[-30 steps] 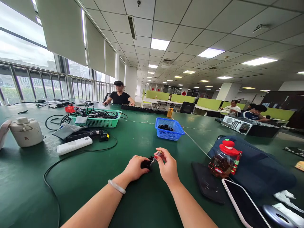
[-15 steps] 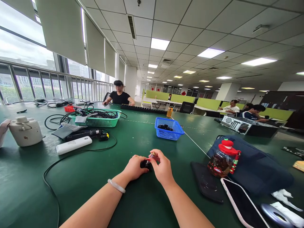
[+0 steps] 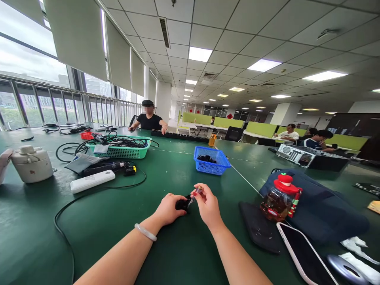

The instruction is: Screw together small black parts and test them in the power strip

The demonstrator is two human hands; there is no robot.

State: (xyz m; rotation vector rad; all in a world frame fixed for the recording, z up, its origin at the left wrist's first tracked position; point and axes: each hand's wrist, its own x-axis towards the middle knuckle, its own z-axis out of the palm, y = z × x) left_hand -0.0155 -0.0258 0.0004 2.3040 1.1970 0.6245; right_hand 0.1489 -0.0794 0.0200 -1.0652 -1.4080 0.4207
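My left hand [image 3: 168, 209] is closed around a small black part [image 3: 182, 204] held low over the green table [image 3: 154, 253]. Its exact kind is too small to make out. My right hand [image 3: 209, 206] pinches a slim, shiny, see-through stick [image 3: 194, 194] with a brownish-gold top end. The stick's lower tip slants down beside the black part; whether they touch, I cannot tell. Beyond my hands stands a blue plastic basket [image 3: 211, 168] with several small black pieces [image 3: 207, 158] in it.
To the left lie a green basket [image 3: 130, 152] of cables, a white power bank [image 3: 92, 181] and a loose black cable [image 3: 60, 229]. On the right are a red-lidded jar [image 3: 276, 204], a dark pouch [image 3: 258, 227] and a phone [image 3: 305, 253]. A person [image 3: 149, 121] sits across the table.
My right hand has moved a little to the right with the stick, away from the black part. My left hand stays in place. The person opposite has shifted a hand slightly.
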